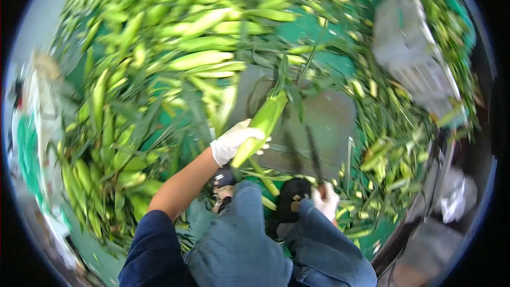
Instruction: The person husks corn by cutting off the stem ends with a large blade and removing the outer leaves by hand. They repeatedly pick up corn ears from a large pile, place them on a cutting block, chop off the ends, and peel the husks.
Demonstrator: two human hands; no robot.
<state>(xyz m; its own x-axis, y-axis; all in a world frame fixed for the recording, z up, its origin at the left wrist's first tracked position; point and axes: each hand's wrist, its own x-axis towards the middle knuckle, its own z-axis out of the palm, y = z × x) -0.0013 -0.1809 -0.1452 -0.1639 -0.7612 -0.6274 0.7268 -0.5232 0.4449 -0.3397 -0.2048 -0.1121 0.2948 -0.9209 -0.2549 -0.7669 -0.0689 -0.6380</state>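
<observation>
Hands curl closed round corn left, knife right.

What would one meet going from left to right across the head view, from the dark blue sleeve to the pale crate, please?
Dark blue sleeve, gloved left hand, green-husked ear of corn, long-bladed knife, gloved right hand, pale crate.
</observation>
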